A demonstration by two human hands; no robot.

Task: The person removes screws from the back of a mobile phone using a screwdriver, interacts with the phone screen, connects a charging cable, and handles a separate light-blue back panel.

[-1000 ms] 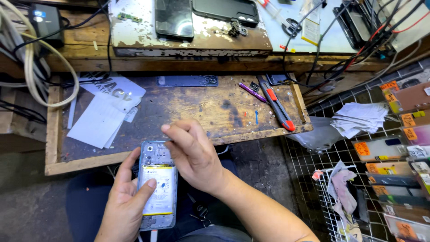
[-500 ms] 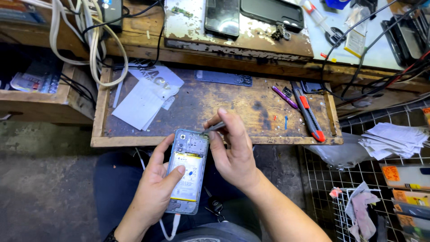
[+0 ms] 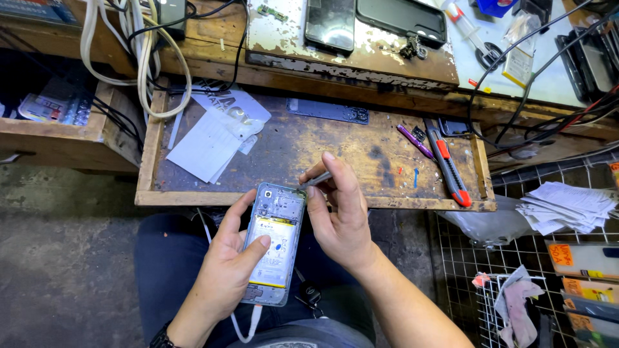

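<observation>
Here, opened phone [image 3: 273,241] lengthwise away — left hand [image 3: 225,270] cradling, tweezers [image 3: 314,182] at top

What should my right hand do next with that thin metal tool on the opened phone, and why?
Probably keep the left hand steady and work the thin metal tool gently at the top right corner of the opened pale-blue phone. The right hand pinches the tool with its tip at that corner, beside the yellow-edged battery; whether it sits on a screw is too small to tell.
</observation>
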